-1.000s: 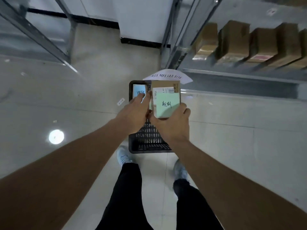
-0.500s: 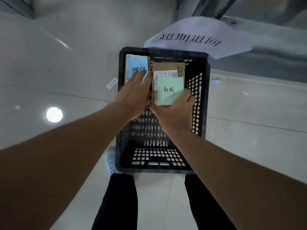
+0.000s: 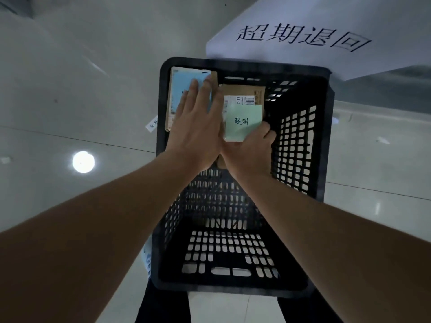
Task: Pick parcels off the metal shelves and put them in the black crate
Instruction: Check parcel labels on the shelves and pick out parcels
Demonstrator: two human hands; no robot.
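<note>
The black crate (image 3: pixel 300 148) stands on the floor below me, its perforated walls and bottom in view. Inside its far half, my right hand (image 3: pixel 250 150) grips a brown cardboard parcel (image 3: pixel 243 92) bearing a white label and a green sticky note (image 3: pixel 242 122). To its left, against the crate's far left corner, a second brown parcel with a blue label (image 3: pixel 180 89) stands. My left hand (image 3: pixel 198 127) lies flat on it with straight fingers.
A white paper sign with large black characters (image 3: pixel 298 36) hangs over the crate's far rim. A small white tag (image 3: pixel 152 123) lies on the glossy tiled floor left of the crate. My dark trouser legs (image 3: pixel 163 301) stand at the near rim.
The view has dropped closer over the crate. Both hands have gone deeper into the crate with the two parcels. The shelves have left the view.
</note>
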